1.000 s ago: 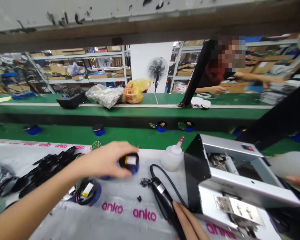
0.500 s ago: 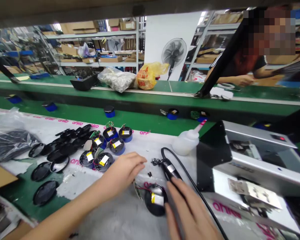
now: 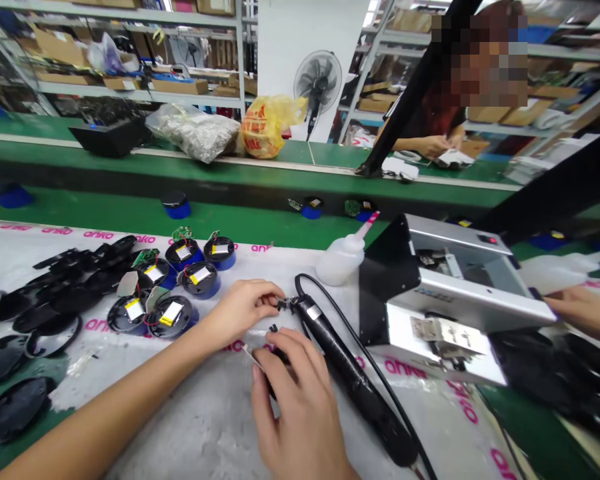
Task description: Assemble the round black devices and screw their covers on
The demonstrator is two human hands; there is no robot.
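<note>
My left hand (image 3: 243, 310) rests on the white plastic sheet (image 3: 190, 413), its fingertips pinched at a few small black screws (image 3: 280, 305) beside the tip of a black electric screwdriver (image 3: 350, 380). The screwdriver lies on the sheet with nobody holding it, its cable looping back. My right hand (image 3: 295, 400) lies palm down over a round black unit (image 3: 279, 353). The hand hides most of the unit; only its far edge and a thin metal strip show. The two hands are a few centimetres apart.
Several round units with blue bases and yellow-labelled batteries (image 3: 180, 280) and a pile of black covers (image 3: 55, 280) lie at left. A white squeeze bottle (image 3: 340, 260) and a silver machine (image 3: 445, 293) stand at right. Behind runs a green conveyor (image 3: 105, 213). Another person's hand (image 3: 580, 310) reaches in at right.
The view tipped down. My left hand left the group of blue units and came to the screws. My right hand left the screwdriver and settled over the round unit.
</note>
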